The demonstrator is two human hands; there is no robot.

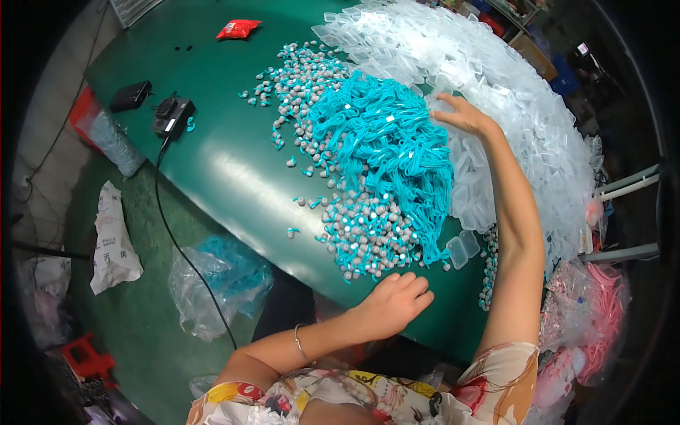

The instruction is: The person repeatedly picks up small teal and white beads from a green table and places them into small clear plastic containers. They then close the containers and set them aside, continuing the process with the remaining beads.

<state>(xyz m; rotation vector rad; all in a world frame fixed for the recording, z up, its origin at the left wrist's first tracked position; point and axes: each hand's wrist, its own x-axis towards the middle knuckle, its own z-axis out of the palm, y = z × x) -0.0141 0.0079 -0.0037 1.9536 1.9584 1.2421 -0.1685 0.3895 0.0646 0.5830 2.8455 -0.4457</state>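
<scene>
Blue cords (386, 145) lie in a big tangled heap in the middle of the green table (227, 163), with lots of small grey plugs (365, 230) mixed in and spilled around them. Behind and to the right of the heap sits a wide pile of clear plastic boxes (482, 71). The person's right hand (462, 115) is stretched far out, fingers spread and flat, resting where the blue heap meets the clear boxes; it pinches nothing that can be seen. The left hand (393, 303) sits at the near edge of the table, just beside the grey plugs, with its fingers curled in loosely; you cannot tell if it holds anything. A thin bracelet (300, 344) goes round that wrist. Far off on the table lie a red packet (238, 28), a black box (130, 95) and a small black machine (172, 115) with a cable running down. On the floor lie a clear bag with blue stuff (221, 280) and a white sack (113, 241)
</scene>
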